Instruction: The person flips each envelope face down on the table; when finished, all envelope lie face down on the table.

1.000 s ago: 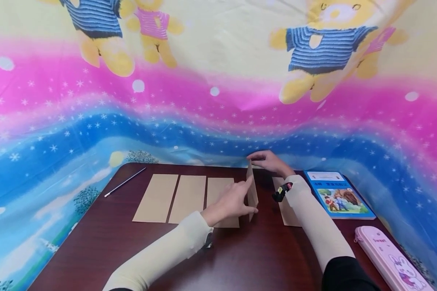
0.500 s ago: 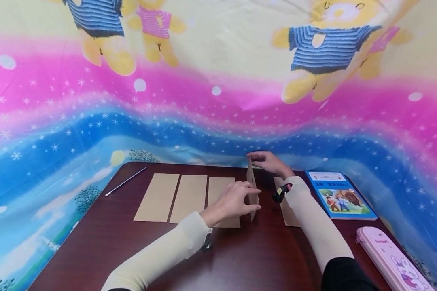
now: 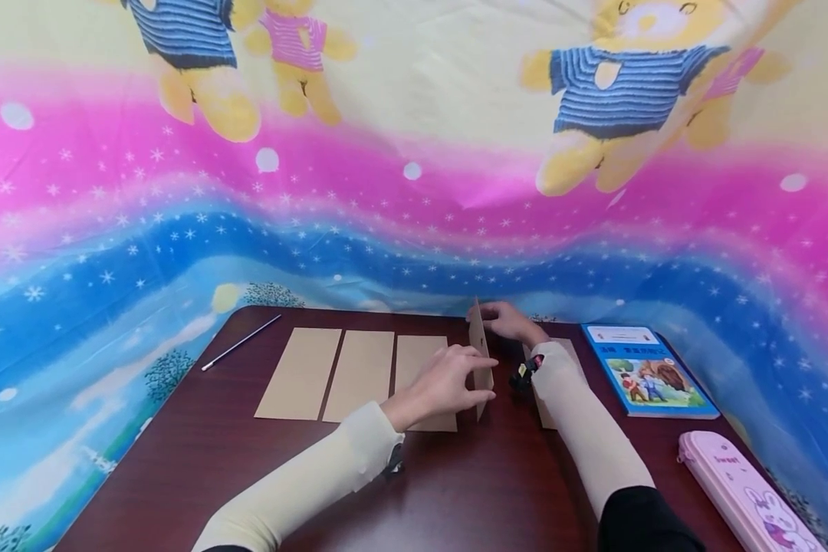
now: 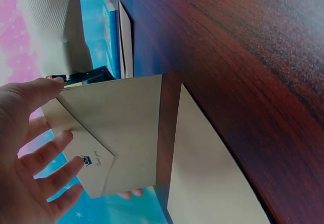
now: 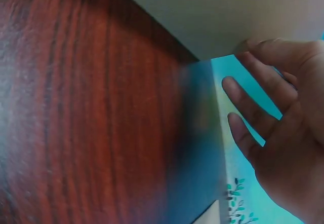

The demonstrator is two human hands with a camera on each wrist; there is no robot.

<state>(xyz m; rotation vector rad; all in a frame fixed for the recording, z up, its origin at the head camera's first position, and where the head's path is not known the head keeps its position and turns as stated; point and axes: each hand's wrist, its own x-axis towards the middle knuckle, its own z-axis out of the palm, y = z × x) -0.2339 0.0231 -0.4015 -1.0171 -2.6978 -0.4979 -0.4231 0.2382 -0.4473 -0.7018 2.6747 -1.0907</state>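
Observation:
A tan envelope (image 3: 481, 349) stands on edge above the table, with the printed flap (image 4: 96, 155) on its left side. My right hand (image 3: 514, 322) pinches its far edge; in the right wrist view the thumb (image 5: 273, 51) lies against the paper while other fingers spread loosely. At the near side is my left hand (image 3: 441, 383), fingers spread and slightly bent beside the flap, thumb at a near corner in the left wrist view. Three tan paper rectangles lie flat to the left: the first (image 3: 298, 376), a middle one (image 3: 359, 376) and one (image 3: 421, 349) partly under my left hand.
Another tan rectangle (image 3: 571, 354) lies right, partly hidden by my right forearm. Beyond it are a blue picture book (image 3: 652, 376) and a pink pencil case (image 3: 745, 491). A thin pencil-like stick (image 3: 241, 343) lies back left. A printed curtain (image 3: 386, 230) borders the dark table (image 3: 469, 491).
My left index finger has come down from the envelope's side, and the fingers have spread. My right hand has shifted slightly, its fingertips now mostly behind the envelope, which stays upright.

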